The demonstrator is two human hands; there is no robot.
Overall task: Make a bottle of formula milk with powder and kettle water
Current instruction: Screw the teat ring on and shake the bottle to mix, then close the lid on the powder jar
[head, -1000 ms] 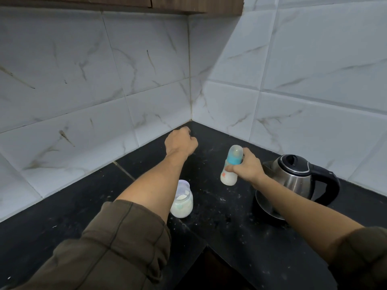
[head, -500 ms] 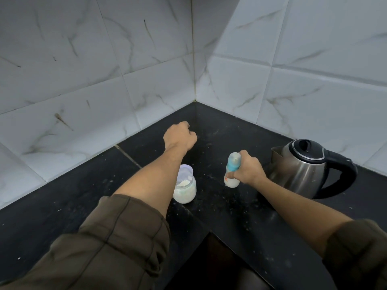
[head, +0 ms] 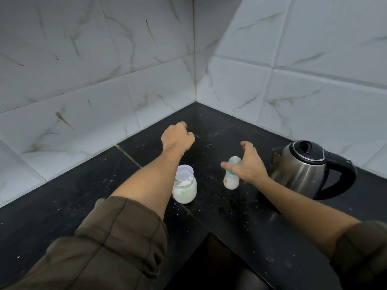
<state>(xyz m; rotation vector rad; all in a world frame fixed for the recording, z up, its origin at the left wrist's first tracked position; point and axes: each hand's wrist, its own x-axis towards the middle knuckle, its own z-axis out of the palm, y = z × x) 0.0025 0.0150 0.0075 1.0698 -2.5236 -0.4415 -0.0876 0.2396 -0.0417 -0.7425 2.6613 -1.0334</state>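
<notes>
Looks like the late stage to me: the baby bottle [head: 231,176] stands upright on the black tabletop [head: 62,206], capped, teal collar, milky white inside, between the powder jar [head: 184,188] and the kettle [head: 303,168]. Right hand [head: 248,164] is spread wide just beside its top, gripping nothing (bit blurry, can't tell if it touches). Left hand [head: 177,136] hovers further back, curled into a fist, nothing visible in it. Next I'd guess the jar wants closing, since its mouth looks open with powder heaped inside. Jar's squat, rounded, see-through; bottle's slim, waisted plastic; kettle's brushed steel with a glossy black lid and handle. Tabletop's dusted with white flecks.
</notes>
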